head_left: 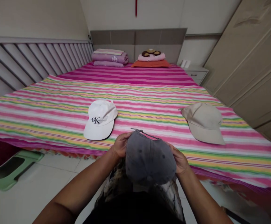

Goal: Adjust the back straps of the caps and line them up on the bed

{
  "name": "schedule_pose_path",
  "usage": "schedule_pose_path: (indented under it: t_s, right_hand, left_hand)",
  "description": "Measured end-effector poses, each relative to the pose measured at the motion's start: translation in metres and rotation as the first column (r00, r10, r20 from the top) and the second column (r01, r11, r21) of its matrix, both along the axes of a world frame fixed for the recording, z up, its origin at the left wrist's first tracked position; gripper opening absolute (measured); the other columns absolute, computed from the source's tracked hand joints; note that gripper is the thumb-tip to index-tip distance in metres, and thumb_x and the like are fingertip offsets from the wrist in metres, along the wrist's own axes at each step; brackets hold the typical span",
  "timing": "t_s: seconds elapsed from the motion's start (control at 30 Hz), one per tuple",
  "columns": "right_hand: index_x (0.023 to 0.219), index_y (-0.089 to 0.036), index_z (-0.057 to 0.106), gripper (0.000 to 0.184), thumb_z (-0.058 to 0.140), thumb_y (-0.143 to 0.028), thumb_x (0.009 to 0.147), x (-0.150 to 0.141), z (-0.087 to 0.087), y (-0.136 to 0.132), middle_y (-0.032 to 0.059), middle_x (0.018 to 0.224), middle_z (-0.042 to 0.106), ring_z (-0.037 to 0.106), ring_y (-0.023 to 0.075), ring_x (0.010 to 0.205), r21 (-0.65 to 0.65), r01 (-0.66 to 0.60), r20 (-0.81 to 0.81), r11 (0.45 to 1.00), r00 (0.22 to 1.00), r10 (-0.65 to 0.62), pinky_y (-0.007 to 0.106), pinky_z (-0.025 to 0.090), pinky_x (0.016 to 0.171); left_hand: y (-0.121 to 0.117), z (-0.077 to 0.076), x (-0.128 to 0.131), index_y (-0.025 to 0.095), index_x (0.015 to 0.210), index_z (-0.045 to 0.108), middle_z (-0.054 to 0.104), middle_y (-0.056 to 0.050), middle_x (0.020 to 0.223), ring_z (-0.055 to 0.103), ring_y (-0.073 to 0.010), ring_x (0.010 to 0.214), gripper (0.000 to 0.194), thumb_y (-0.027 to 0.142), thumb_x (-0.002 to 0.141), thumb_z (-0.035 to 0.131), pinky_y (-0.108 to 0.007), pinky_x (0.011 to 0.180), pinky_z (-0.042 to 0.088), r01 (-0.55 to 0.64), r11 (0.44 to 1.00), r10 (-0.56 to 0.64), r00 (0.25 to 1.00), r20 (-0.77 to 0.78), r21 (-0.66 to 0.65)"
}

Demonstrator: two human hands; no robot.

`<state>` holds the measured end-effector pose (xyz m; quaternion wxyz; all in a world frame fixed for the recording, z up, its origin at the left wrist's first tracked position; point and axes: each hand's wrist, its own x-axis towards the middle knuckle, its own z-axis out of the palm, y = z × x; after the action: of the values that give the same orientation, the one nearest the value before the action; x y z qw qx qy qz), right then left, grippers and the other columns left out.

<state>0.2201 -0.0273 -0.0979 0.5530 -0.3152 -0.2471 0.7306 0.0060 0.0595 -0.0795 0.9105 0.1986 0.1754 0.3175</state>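
Observation:
Between my hands is a dark grey baseball cap (150, 158), its strap at the far side and its crown facing up. My left hand (121, 144) grips the cap's left side, fingers closed on the edge. On the opposite side, my right hand (179, 159) is closed on it too, with some fingers hidden behind the fabric. A white baseball cap (101, 119) with black letters lies on the bed to the left, brim toward me. Over on the right lies a beige baseball cap (204, 123), apart from both hands.
The bed (147, 99) has a striped sheet and a grey headboard (158, 37). Folded purple bedding (109, 59) and a pink pillow (151, 57) sit at its far end. A green stool (16, 168) stands lower left. Behind right is a white nightstand (195, 74).

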Motion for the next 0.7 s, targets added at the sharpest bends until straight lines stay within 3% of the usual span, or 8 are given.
schedule_pose_path:
  t_s: [0.1,0.2,0.33,0.53,0.7]
  right_hand:
    - [0.078,-0.022,0.063,0.027,0.073,-0.033,0.056,0.002,0.002,0.004,0.0040,0.086,0.071,0.063,0.0244,0.094,0.001,0.071,0.004,0.997,0.997,-0.071,0.035,0.049,0.082]
    - [0.079,-0.022,0.063,0.023,0.069,-0.031,0.059,0.006,0.005,0.010,0.0035,0.085,0.071,0.062,0.0244,0.096,-0.014,0.117,0.026,0.993,0.993,-0.116,0.036,0.050,0.081]
    - [0.080,-0.022,0.062,0.015,0.061,-0.030,0.067,0.014,0.011,0.026,0.0028,0.079,0.071,0.063,0.0245,0.094,-0.055,0.164,0.076,0.985,0.984,-0.160,0.037,0.052,0.076]
    - [0.077,-0.019,0.062,0.010,0.055,-0.023,0.072,0.036,0.021,0.077,0.0051,0.076,0.071,0.065,0.0247,0.081,-0.113,0.202,0.177,0.973,0.968,-0.181,0.037,0.053,0.066]
    - [0.087,-0.013,0.061,0.015,0.052,-0.024,0.083,0.054,0.016,0.115,0.0045,0.079,0.068,0.064,0.0171,0.072,-0.177,0.231,0.238,0.957,0.953,-0.186,0.034,0.052,0.065]
  left_hand:
    - [0.005,-0.007,0.000,0.007,0.080,0.065,0.069,-0.008,0.069,0.066,-0.0201,0.067,0.022,0.016,0.069,0.049,-0.031,0.073,0.047,0.087,0.996,-0.087,0.996,-0.019,-0.035]
    - [0.011,-0.010,0.005,0.008,0.080,0.064,0.068,-0.008,0.065,0.066,-0.0214,0.068,0.022,0.015,0.070,0.047,-0.034,0.077,0.046,0.080,0.997,-0.080,0.993,-0.086,-0.004]
    - [0.032,-0.001,0.020,0.007,0.084,0.064,0.067,-0.007,0.064,0.066,-0.0213,0.067,0.023,0.012,0.072,0.044,-0.035,0.077,0.047,0.047,0.999,-0.044,0.992,-0.119,0.023]
    - [0.086,0.013,0.047,0.006,0.091,0.062,0.067,-0.007,0.064,0.062,-0.0151,0.054,0.027,0.006,0.075,0.040,-0.030,0.072,0.048,-0.021,0.997,0.032,0.987,-0.155,0.072]
    - [0.117,0.001,0.061,0.006,0.095,0.061,0.066,-0.006,0.063,0.062,-0.0152,0.056,0.030,0.003,0.075,0.039,-0.029,0.072,0.047,-0.082,0.991,0.104,0.969,-0.226,0.105]
